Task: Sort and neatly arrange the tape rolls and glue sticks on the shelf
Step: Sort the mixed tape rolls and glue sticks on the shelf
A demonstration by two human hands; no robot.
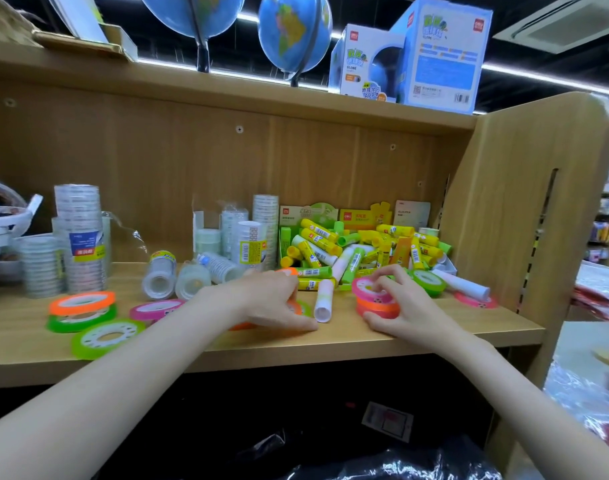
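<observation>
On the wooden shelf (434,336), the right hand (396,303) grips a stack of pink and orange tape rolls (374,297); the left hand (272,301) curls over an orange roll (294,306). Yellow-green glue sticks (358,245) lie heaped behind.

Wooden shelf unit (525,209), globes (294,32) on top, ceiling light strips (538,71) beyond

shelf (434,336): light wood board with a back panel
left: stacks of clear tape (79,237); flat neon tape rolls (83,308)
middle: clear rolls lying down (159,275)
right: heap of glue sticks (365,249); pink-and-orange roll stack (376,299)
</observation>
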